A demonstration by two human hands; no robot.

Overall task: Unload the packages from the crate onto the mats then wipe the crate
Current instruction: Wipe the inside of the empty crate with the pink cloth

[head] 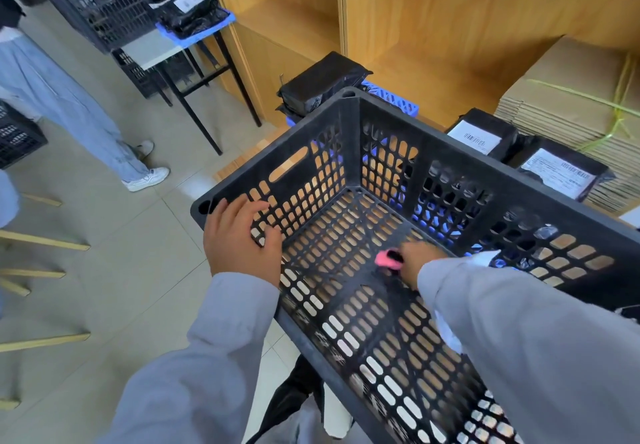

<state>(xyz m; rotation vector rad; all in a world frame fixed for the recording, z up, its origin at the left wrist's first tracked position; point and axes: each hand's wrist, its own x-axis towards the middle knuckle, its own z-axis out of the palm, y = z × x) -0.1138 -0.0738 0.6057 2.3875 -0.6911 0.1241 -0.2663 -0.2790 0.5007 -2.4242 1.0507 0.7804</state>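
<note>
Left hand (239, 235) grips the black crate (450, 152) rim; right hand (414, 263) presses a pink cloth (386, 258) on its floor, packages (561, 171) beyond.

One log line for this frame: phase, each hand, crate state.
phase: wiping | left hand: grips crate wall | right hand: holds pink cloth on floor | crate: no packages inside
</note>
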